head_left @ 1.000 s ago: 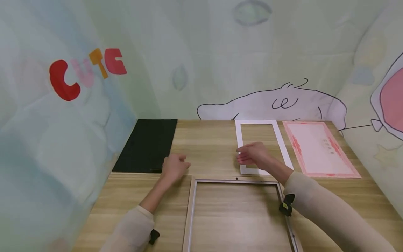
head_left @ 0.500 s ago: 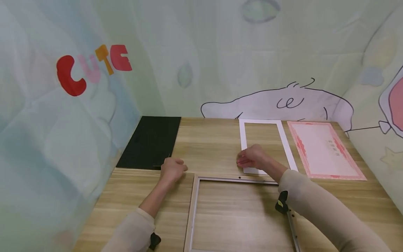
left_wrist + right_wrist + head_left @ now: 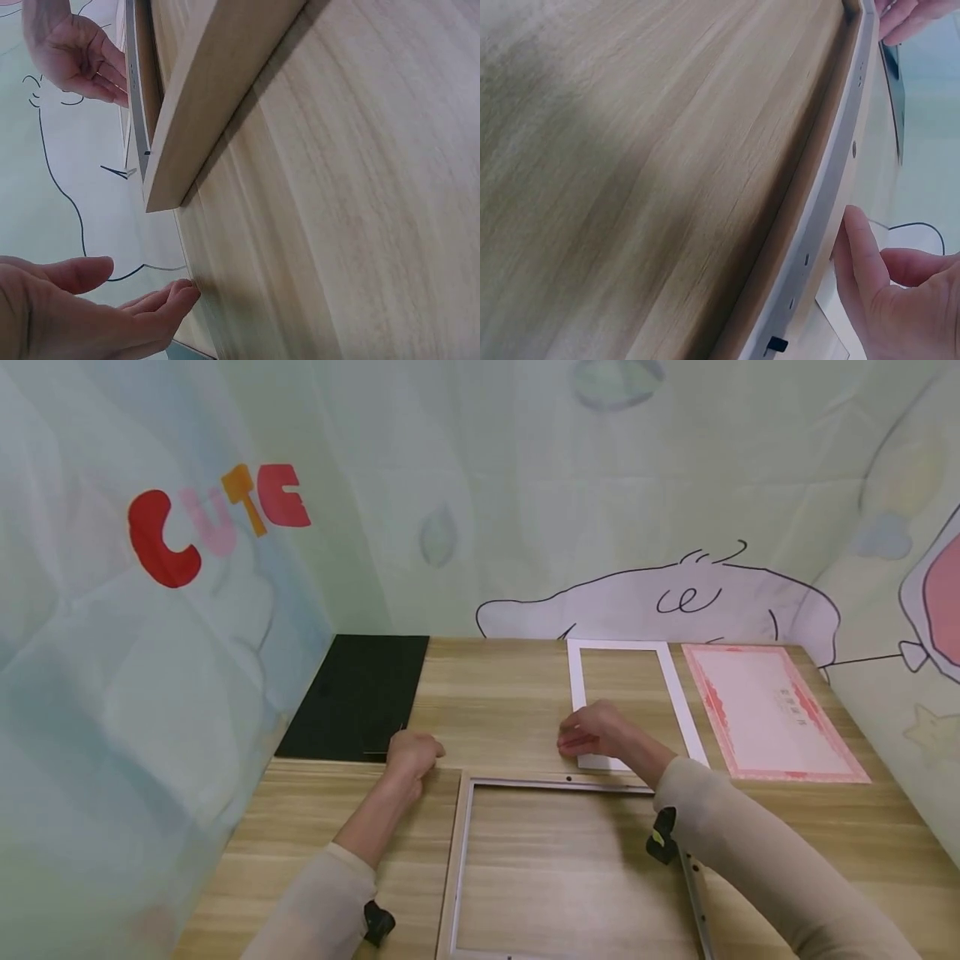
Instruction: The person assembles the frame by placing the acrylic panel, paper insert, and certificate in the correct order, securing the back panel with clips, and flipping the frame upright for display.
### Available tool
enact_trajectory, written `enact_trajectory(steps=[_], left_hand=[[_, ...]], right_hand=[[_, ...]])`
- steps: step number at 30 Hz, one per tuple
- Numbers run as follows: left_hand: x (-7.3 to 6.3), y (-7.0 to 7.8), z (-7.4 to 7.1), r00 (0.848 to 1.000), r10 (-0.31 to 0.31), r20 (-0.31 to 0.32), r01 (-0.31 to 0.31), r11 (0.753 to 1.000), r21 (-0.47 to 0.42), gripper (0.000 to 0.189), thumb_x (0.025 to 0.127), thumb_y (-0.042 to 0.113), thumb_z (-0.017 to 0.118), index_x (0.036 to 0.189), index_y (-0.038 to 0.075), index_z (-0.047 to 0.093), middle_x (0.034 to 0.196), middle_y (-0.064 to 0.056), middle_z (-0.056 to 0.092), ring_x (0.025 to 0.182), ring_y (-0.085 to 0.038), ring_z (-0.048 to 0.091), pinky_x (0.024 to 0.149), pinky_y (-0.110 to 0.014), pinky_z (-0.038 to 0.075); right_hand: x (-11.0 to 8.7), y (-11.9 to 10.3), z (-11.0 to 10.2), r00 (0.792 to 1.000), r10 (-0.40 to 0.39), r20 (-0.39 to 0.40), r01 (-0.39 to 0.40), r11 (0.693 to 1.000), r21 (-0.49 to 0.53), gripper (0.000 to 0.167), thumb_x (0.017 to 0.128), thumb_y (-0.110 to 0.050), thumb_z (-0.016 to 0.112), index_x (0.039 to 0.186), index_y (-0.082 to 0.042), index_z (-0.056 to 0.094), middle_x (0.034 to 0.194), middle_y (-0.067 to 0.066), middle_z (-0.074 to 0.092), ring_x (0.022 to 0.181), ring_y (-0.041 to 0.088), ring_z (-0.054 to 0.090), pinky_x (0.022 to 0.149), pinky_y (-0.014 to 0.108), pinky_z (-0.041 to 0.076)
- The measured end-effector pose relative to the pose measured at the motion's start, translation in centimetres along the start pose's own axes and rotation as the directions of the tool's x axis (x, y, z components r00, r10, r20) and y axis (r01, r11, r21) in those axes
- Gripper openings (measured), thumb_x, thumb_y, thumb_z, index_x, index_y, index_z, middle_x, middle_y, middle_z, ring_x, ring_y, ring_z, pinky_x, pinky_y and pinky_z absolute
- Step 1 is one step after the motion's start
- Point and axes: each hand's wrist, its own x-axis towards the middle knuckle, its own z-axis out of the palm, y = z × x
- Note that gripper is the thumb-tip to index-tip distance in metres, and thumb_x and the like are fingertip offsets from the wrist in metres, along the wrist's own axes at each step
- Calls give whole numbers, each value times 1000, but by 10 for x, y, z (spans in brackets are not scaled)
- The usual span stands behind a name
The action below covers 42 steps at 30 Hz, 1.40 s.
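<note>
In the head view my left hand is at the near right corner of a flat black board. The left wrist view gives this hand with thumb and fingers apart, fingertips at the tabletop and nothing held. My right hand hovers over the near left part of a white rectangular mat with a cut-out middle. Seen from the right wrist, that hand has loosely bent fingers behind the frame's edge and grips nothing. Between the forearms lies a wooden picture frame, its inner rim silver-grey.
A pink-bordered sheet with small print lies right of the mat. Bare wood-grain tabletop separates board and mat. A cartoon-printed backdrop stands behind the table and at both sides.
The view has shifted slightly. My left hand has turned a little at the board's corner, and my right hand has drifted slightly left. Board, mat, sheet and frame look unmoved on the table.
</note>
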Motion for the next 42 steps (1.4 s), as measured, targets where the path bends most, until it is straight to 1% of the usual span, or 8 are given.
enact_trajectory(steps=[4,6,11,15,22,27,32,42], left_hand=[[3,-5,-1,994,109,21,-111,980,168,30,89,1,62,117,-6,69,120,-19,66,99,-26,56,77,-32,48],[7,-11,1,963,264,53,-264,889,374,20,89,3,64,106,-1,73,108,-17,72,93,-27,62,75,-35,51],[27,-22,8,707,615,350,-630,322,707,29,88,9,72,67,14,52,60,2,48,62,-15,49,59,-33,45],[40,-19,12,555,613,563,-755,87,650,34,92,16,73,68,20,49,64,7,48,63,-10,43,60,-28,42],[42,12,45,515,549,658,-817,83,570,12,95,23,71,99,15,78,94,3,78,84,-12,71,79,-33,59],[36,28,71,444,448,776,-854,-52,518,19,92,21,71,75,16,66,70,4,62,68,-13,57,70,-35,56],[37,29,78,467,404,787,-833,-98,545,29,90,15,69,65,19,56,64,7,53,63,-11,47,67,-33,53],[40,26,81,431,402,808,-836,-159,525,27,94,13,63,67,18,61,68,5,60,62,-12,50,67,-34,55]], right_hand=[[-2,-2,-1,1000,3,-16,-3,1000,5,32,96,1,54,125,16,52,77,16,69,71,24,72,82,41,63],[-2,-3,-1,1000,1,-18,-1,1000,-2,34,96,1,54,127,16,51,81,18,70,72,25,72,84,42,62],[-4,-6,-4,1000,-8,-26,7,1000,-4,37,96,1,54,129,17,50,92,22,69,74,25,72,85,43,62],[-4,-6,-3,1000,-1,-19,1,1000,-8,39,97,0,53,131,17,49,101,25,68,77,26,73,89,44,61],[-2,-6,1,1000,5,-14,-5,1000,-4,39,97,0,54,132,17,51,102,27,70,80,27,74,89,43,61],[-2,-5,4,1000,5,-17,-5,1000,10,39,98,0,52,133,17,52,92,22,70,77,26,74,87,42,62],[-2,-4,5,1000,16,-14,-16,1000,20,39,99,-1,51,134,17,51,83,19,70,72,24,74,85,41,62],[-3,-2,2,1000,25,-5,-25,999,42,40,99,-1,53,134,16,51,77,15,70,70,22,73,81,39,63]])
